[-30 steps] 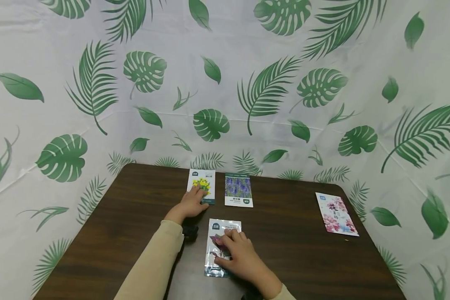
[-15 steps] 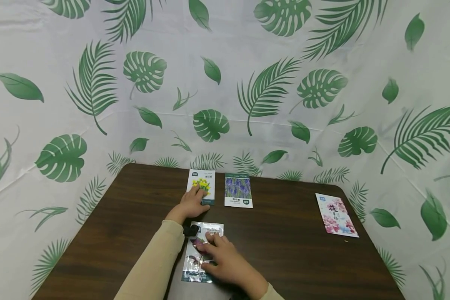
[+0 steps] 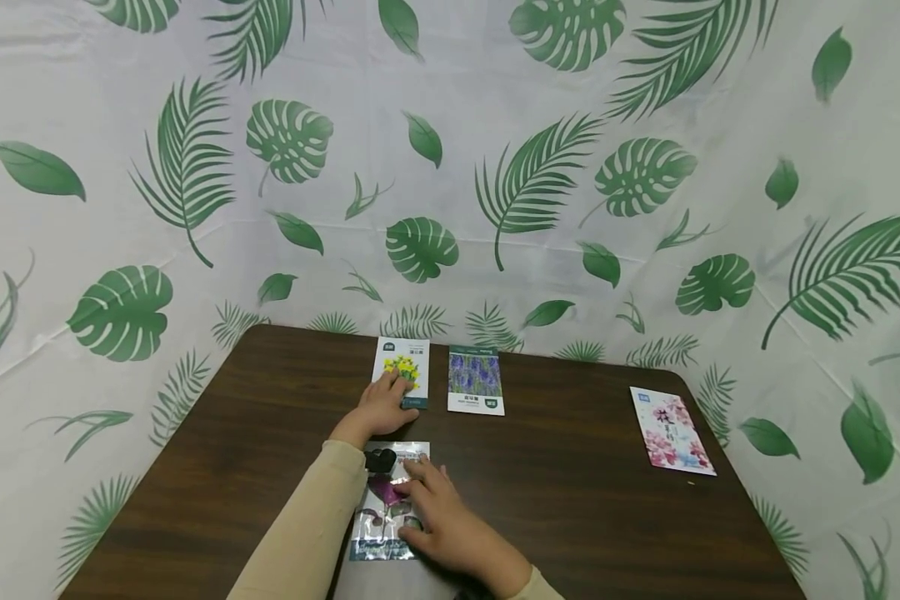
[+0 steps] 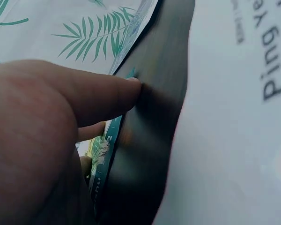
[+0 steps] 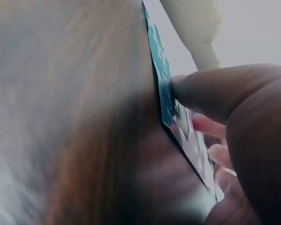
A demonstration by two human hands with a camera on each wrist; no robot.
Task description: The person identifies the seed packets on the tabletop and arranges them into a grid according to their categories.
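My left hand (image 3: 378, 408) rests its fingers on the lower part of a white seed packet with yellow flowers (image 3: 402, 348) at the table's back edge. Under my right hand (image 3: 450, 523) lies a glossy silver seed packet with a purple flower picture (image 3: 378, 521). The right thumb and fingertips touch its face, spread rather than curled round it. Its upper left part is hidden by the left wrist and a black wrist strap (image 3: 380, 461). In the left wrist view the silver packet (image 4: 234, 150) stands large and close, its printed letters showing.
A seed packet with violet flowers (image 3: 476, 379) lies beside the yellow one, a small gap between them. Far right on the dark wooden table (image 3: 585, 500) is a pink blossom packet (image 3: 671, 429), slightly turned. A leaf-print cloth (image 3: 540, 292) hangs behind the table.
My right hand has slid the silver packet leftward across the table, until it lies partly behind the left wrist. The left hand and the other packets have stayed in place.
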